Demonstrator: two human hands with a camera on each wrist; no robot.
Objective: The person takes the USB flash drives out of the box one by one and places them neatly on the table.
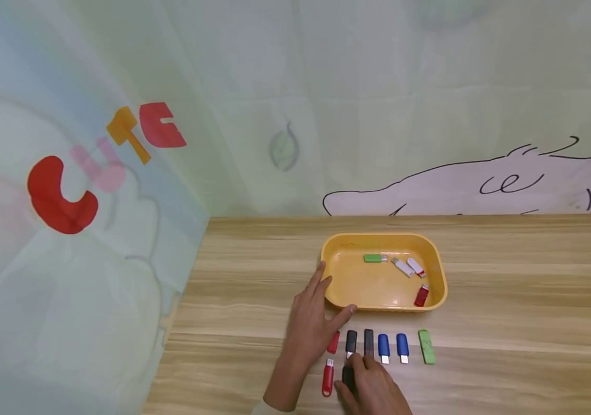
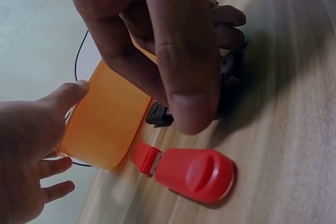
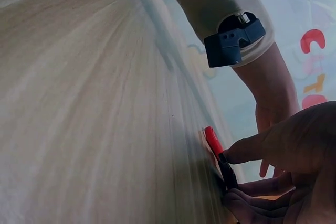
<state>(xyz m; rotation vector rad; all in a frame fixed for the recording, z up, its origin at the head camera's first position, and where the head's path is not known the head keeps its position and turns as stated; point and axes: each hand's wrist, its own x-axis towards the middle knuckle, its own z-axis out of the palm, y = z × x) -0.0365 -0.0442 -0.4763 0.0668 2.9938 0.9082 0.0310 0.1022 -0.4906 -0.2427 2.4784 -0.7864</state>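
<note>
My left hand (image 1: 309,323) rests at the near left corner of a yellow plastic tray (image 1: 334,242), fingers spread along its rim and side. In the left wrist view, that hand (image 2: 26,145) touches the tray's orange-looking wall (image 2: 107,114). My right hand (image 1: 375,383) pinches a black USB stick (image 1: 348,377) low over the wood, between thumb and fingers; the right wrist view shows the black stick (image 3: 227,174) at the fingertips. Left of it lies a red USB stick (image 1: 328,377), plug pointing at another red stick (image 1: 334,342) partly behind my left hand.
Along the tray's near side runs a row: a black stick (image 1: 351,341), a dark stick (image 1: 368,342), two blue sticks (image 1: 384,346), (image 1: 402,344) and a green stick (image 1: 426,347). Inside the tray lie green (image 1: 373,258), white (image 1: 403,267) and red (image 1: 421,296) sticks. A printed curtain (image 1: 253,144) hangs behind.
</note>
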